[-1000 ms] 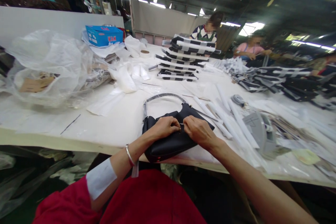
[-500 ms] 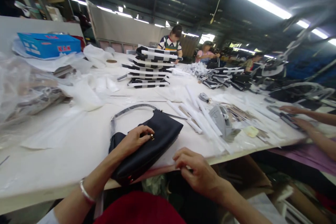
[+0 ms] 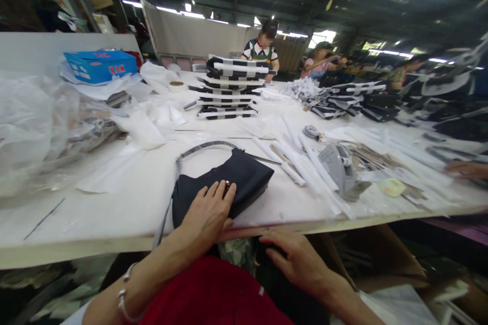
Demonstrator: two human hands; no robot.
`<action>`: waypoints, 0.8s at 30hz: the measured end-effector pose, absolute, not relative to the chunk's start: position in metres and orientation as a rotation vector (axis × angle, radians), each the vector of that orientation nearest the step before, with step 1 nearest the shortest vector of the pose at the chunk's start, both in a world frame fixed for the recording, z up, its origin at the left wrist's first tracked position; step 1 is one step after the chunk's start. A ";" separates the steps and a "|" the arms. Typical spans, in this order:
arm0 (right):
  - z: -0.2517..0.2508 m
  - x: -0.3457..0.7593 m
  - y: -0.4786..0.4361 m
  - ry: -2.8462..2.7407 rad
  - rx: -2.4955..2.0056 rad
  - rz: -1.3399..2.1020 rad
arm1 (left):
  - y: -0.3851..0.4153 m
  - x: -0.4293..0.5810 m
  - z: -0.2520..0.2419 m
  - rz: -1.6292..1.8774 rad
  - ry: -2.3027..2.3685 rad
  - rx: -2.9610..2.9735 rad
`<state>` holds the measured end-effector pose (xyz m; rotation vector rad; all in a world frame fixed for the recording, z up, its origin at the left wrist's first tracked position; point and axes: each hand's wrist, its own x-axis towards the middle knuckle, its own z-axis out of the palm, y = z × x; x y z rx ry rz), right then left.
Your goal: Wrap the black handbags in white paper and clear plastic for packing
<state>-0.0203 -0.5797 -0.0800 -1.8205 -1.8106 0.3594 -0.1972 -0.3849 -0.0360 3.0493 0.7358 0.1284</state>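
A black handbag [image 3: 244, 175] lies on the white table [image 3: 125, 213] near its front edge, its wrapped strap looping out behind. My left hand [image 3: 209, 208] rests on the bag's front part, fingers extended beside a small gold-coloured fitting [image 3: 227, 184]. Just off the front edge, to the right of the bag, is my right hand [image 3: 292, 254], with thumb and fingers apart and nothing between them.
Stacked black bags with white wrapping [image 3: 229, 89] stand behind. White strips [image 3: 316, 167] and a grey tape dispenser [image 3: 337, 167] lie right. A blue box [image 3: 99, 67] and clear plastic [image 3: 30, 132] are left. Another person's hand [image 3: 467, 168] is far right.
My left hand has gone from pinching at the gold fitting to lying over the bag with fingers extended. The bag sits flatter and turned slightly. My right hand is lower, below the table edge.
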 end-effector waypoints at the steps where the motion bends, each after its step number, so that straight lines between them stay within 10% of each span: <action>1: -0.075 -0.018 -0.576 -1.813 -1.772 0.283 | -0.390 -0.197 -0.040 0.136 0.730 3.086; 7: -0.029 0.003 -0.527 -1.998 -1.671 -0.214 | -0.408 -0.202 -0.050 0.214 0.360 3.273; 24: -0.044 -0.020 -0.499 -2.221 -1.987 -0.031 | -0.344 -0.266 -0.064 0.546 0.460 3.172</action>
